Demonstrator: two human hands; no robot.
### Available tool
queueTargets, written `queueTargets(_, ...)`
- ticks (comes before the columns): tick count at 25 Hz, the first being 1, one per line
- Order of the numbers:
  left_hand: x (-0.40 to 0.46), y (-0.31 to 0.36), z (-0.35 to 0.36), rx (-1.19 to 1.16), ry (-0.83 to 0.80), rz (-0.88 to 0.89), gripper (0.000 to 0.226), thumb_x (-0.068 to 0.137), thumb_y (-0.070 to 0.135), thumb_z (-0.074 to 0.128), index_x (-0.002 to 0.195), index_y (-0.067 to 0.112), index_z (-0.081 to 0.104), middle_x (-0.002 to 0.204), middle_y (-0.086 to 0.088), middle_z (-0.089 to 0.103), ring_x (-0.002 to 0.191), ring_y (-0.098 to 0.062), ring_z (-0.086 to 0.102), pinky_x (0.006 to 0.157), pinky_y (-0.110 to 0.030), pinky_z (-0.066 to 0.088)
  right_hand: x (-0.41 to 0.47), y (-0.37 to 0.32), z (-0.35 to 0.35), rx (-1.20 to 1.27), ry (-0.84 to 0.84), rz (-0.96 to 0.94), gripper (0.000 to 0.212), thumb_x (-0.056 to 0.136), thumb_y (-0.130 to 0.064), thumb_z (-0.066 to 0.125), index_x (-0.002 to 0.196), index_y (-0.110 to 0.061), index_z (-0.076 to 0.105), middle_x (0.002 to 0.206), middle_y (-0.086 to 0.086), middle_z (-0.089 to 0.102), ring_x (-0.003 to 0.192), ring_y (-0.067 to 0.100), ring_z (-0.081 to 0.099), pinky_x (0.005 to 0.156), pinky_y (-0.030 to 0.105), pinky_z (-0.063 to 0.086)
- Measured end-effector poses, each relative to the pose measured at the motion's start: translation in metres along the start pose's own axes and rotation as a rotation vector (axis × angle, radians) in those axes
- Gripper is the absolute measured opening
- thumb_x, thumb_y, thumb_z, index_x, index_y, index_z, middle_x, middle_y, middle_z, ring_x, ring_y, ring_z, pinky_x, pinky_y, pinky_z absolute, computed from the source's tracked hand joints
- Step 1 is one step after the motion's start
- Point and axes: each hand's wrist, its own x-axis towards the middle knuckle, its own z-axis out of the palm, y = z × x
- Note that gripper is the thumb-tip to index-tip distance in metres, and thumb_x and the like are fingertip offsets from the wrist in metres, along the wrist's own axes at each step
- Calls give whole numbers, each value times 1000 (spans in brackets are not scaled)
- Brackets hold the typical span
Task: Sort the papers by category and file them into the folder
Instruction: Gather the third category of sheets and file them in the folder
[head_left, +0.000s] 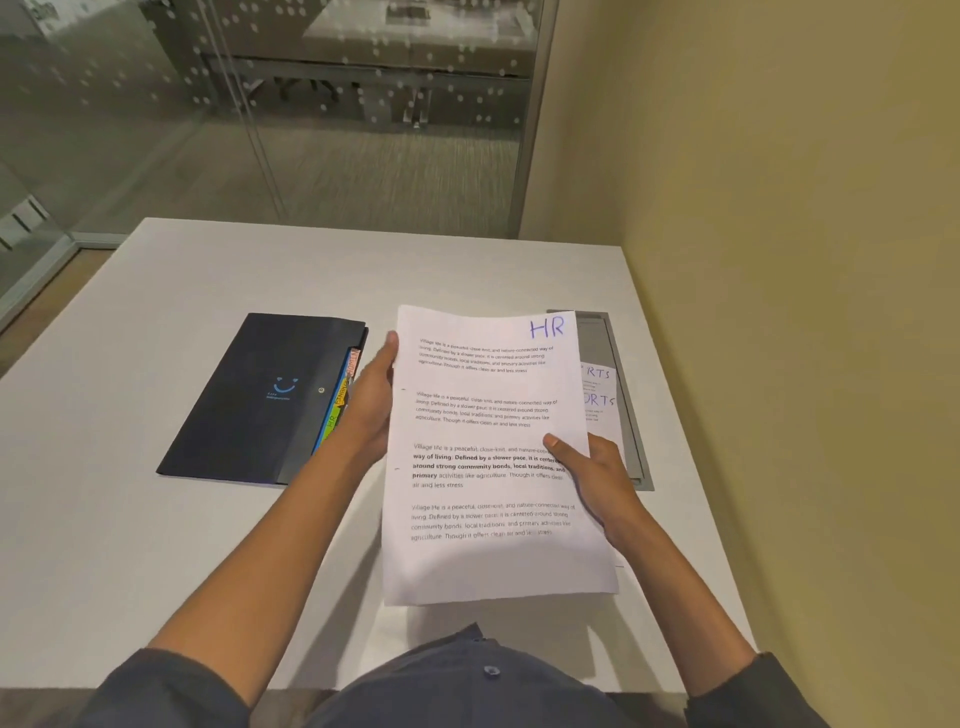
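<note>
I hold a white printed sheet marked "HR" (488, 457) in blue ink above the table, in both hands. My left hand (371, 400) grips its left edge, thumb on top. My right hand (589, 473) grips its right edge, thumb on the text. A dark folder (260, 395) with a blue smile logo lies shut on the table to the left, coloured index tabs (340, 397) poking out along its right side. Two more sheets (600, 395) ending in "RTS" lie behind the held sheet at the right, mostly hidden.
The white table (156, 519) ends at a yellow wall on the right. A grey cable hatch (618, 395) is set into the tabletop under the right-hand sheets. A glass partition stands beyond the far edge.
</note>
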Motion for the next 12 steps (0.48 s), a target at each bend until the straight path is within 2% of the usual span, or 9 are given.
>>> queueTargets(2, 10, 13, -1, -120, -13, 35, 47, 100, 44, 32, 129, 18, 57, 122, -6, 66, 110, -27, 63, 95, -43, 47, -3, 0, 3, -1, -24, 29, 23, 96, -21, 62, 118, -17, 67, 105, -8, 75, 93, 9, 73, 74, 20, 57)
queueTargets(4, 20, 20, -5, -190, -24, 77, 41, 101, 39, 32, 132, 19, 52, 129, -6, 62, 119, -25, 59, 100, -45, 44, -4, 1, 7, -17, -37, 48, 28, 96, -24, 62, 122, -16, 66, 108, -5, 75, 95, 14, 73, 77, 26, 57)
queueTargets(8, 30, 19, -9, -301, -37, 74, 25, 100, 28, 42, 117, 15, 54, 131, -7, 60, 124, -25, 55, 107, -46, 38, -3, 3, 14, -14, -41, 74, 28, 96, -26, 61, 122, -18, 66, 107, -5, 75, 92, 16, 74, 71, 26, 57)
queueTargets(10, 33, 20, -13, -328, 3, 79, 23, 100, 27, 42, 115, 15, 54, 129, -7, 62, 122, -25, 56, 106, -46, 39, 0, 3, 17, -18, -38, 77, 27, 96, -26, 60, 121, -18, 66, 106, -4, 76, 90, 15, 74, 68, 25, 56)
queueTargets(12, 34, 22, -16, -286, 33, 66, 29, 100, 34, 40, 114, 17, 59, 124, -7, 65, 114, -25, 62, 98, -43, 46, 4, 2, 20, -13, -24, 81, 26, 96, -26, 61, 120, -18, 66, 107, -3, 75, 90, 16, 74, 70, 27, 58)
